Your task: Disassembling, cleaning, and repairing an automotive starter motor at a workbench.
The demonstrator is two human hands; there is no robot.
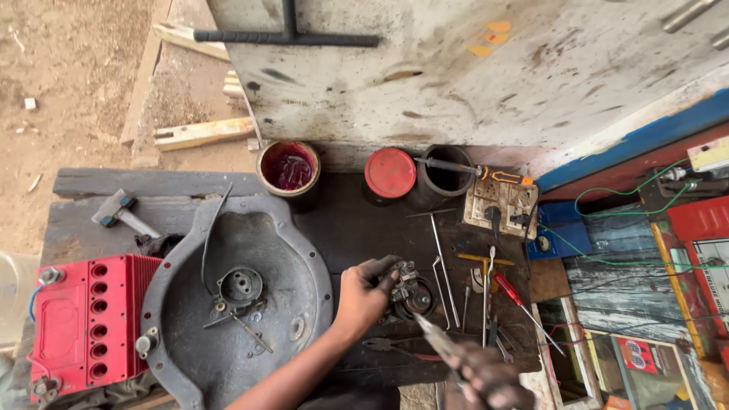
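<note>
Head view: left hand (364,292) clamps small metal assembly (410,292) on bench (342,220), centre-right of frame. Right hand (486,380) grips needle-nose pliers (434,338), tips at it. Looks mid-disassembly; next needs precise tip placement.

The right hand (490,380) runs off the bottom edge, blurred, so its grip on the needle-nose pliers (434,339) can't be read. The left hand (364,292) covers part of the small metal assembly (410,292), hiding what its fingers pinch. The red battery (87,326) loses its lower corner to the frame edge, and the screwdrivers (486,292) are too tangled to count.
</note>
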